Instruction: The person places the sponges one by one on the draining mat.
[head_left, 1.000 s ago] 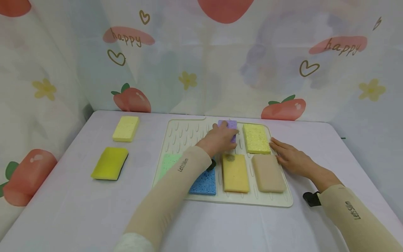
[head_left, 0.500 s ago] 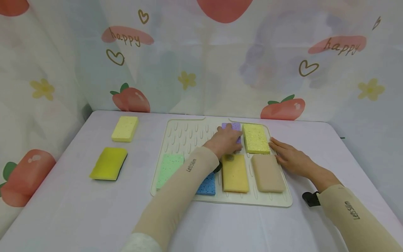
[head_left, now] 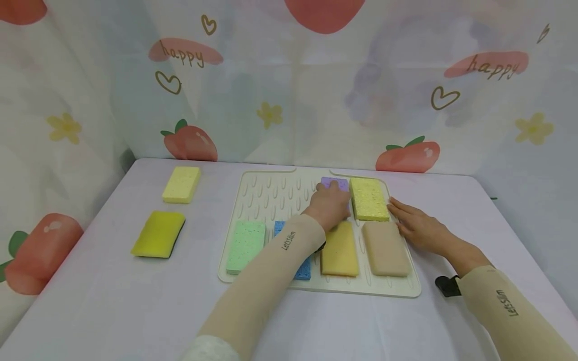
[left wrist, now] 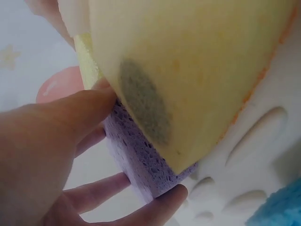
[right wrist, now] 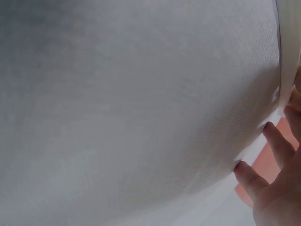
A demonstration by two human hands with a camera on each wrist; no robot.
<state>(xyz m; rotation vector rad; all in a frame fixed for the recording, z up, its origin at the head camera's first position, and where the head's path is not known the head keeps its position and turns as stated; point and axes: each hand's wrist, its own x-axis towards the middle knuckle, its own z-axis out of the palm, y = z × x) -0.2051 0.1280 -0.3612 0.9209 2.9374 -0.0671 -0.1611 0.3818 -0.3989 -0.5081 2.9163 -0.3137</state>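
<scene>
My left hand (head_left: 331, 204) grips a purple sponge (head_left: 335, 183) at the back of a cream ridged mat (head_left: 266, 193). In the left wrist view the thumb and fingers hold the purple sponge (left wrist: 141, 157) from its sides. Right beside it lies a speckled yellow sponge (head_left: 369, 199). A tan-yellow sponge (head_left: 339, 253) with a grey round spot lies in front, partly behind my left wrist. My right hand (head_left: 420, 226) rests at the mat's right edge, fingers extended, beside the yellow sponge and a beige sponge (head_left: 385, 249).
On the mat's front left are a mint-green sponge (head_left: 246, 245) and a blue sponge (head_left: 303, 271), the blue one partly covered by my left sleeve. Left of the mat, a pale yellow sponge (head_left: 181, 184) and a bright yellow, dark-backed sponge (head_left: 158, 234) lie on the table.
My left hand has slid the purple sponge rightward and slightly nearer, close up to the speckled yellow sponge. The mint-green sponge is uncovered now. My right hand has stayed in place.
</scene>
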